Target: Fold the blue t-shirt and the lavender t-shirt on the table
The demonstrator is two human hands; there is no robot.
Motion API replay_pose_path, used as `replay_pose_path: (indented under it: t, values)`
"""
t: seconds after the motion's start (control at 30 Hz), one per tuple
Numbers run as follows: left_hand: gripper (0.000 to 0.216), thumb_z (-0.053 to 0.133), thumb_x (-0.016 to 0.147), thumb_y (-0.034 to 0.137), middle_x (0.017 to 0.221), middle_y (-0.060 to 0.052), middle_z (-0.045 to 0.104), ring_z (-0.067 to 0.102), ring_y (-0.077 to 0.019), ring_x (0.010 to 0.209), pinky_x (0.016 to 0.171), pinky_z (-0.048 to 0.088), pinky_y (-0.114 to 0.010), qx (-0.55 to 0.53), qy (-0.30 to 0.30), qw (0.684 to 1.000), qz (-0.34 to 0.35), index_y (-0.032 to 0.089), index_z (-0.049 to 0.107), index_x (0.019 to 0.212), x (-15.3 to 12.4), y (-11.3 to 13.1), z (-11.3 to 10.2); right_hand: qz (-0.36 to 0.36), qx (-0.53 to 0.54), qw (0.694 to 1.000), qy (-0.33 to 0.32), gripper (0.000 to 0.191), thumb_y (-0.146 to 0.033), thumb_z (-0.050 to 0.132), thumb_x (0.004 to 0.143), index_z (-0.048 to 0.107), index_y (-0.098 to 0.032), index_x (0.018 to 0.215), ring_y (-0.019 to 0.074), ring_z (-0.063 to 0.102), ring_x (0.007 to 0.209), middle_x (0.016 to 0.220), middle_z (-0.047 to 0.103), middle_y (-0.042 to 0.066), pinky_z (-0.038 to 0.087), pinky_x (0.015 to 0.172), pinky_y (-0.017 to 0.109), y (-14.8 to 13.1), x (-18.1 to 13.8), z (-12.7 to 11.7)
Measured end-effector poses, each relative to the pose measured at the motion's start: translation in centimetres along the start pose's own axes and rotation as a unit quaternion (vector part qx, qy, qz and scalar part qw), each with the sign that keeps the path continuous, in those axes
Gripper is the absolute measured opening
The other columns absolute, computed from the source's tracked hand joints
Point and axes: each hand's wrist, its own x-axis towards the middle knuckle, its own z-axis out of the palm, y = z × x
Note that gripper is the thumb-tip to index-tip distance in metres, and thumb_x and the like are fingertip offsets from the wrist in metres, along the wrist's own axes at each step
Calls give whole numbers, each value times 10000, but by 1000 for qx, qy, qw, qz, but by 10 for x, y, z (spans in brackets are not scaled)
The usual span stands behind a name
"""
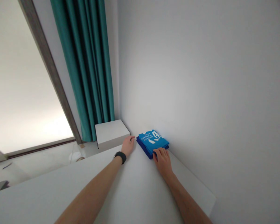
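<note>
A folded bright blue shirt (157, 140) with white lettering and a white emblem lies on top of a folded dark blue cloth (144, 148), both on the white table against the wall. At the near edge of this stack is my right hand (162, 159), its fingers curled over the blue shirt's edge. My left hand (128, 145), with a dark watch on the wrist, rests at the table's far edge, just left of the stack and apart from it. Its fingers are spread and hold nothing.
Beyond the table's far edge stands a white box (112, 132) in the corner. A green curtain (90, 68) hangs behind it, beside a bright window or door pane (21, 87). The wall (200, 77) borders the table (140, 189) on the right.
</note>
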Motion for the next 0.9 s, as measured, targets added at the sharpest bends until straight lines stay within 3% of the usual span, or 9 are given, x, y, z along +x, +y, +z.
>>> replay_pose_path:
  t: [0.13, 0.33, 0.57, 0.67, 0.77, 0.9]
  values:
    - [265, 475, 930, 339, 934, -113, 717, 652, -248, 911, 846, 480, -363, -14, -6, 998, -62, 158, 666, 900, 34, 4, 15, -8, 7, 1000, -13, 219, -192, 407, 974, 620, -204, 923, 207, 539, 793, 805, 623, 47, 378, 777, 340, 4, 2, 2]
    - [265, 544, 919, 384, 835, -64, 707, 652, -215, 846, 764, 489, -312, -46, -12, 991, -123, 159, 662, 844, 50, 6, 35, -16, 19, 1000, -15, 233, -186, 413, 978, 632, -212, 905, 193, 538, 775, 774, 630, 32, 364, 776, 325, 8, 2, 5]
    - [343, 595, 940, 348, 1212, -87, 593, 621, -218, 1013, 852, 543, -427, -59, -20, 985, -159, 161, 565, 1225, 59, 1, 50, -9, 32, 999, -36, 221, -189, 433, 976, 628, -223, 878, 190, 528, 768, 757, 604, 23, 365, 769, 317, 14, 2, 8]
    - [251, 497, 975, 321, 1055, -86, 655, 629, -212, 949, 836, 526, -390, -57, 7, 987, -151, 128, 635, 1055, 57, 1, 52, -9, 42, 999, -33, 205, -185, 446, 965, 629, -225, 883, 189, 539, 783, 771, 609, 24, 377, 767, 313, 12, 3, 8]
    - [321, 383, 965, 267, 896, -82, 685, 628, -219, 909, 824, 505, -352, -55, 30, 991, -118, 137, 661, 867, 50, 1, 49, 6, 65, 998, -11, 197, -173, 436, 953, 621, -214, 899, 189, 549, 789, 791, 614, 30, 397, 772, 316, 12, 2, 9]
    - [285, 429, 892, 204, 1067, -92, 685, 584, -247, 1076, 985, 438, -420, -35, 37, 998, -26, 168, 679, 1023, 36, 4, 37, 115, 86, 988, 65, 262, -154, 366, 933, 597, -182, 1054, 218, 558, 865, 895, 622, 77, 440, 818, 368, 19, 0, 14]
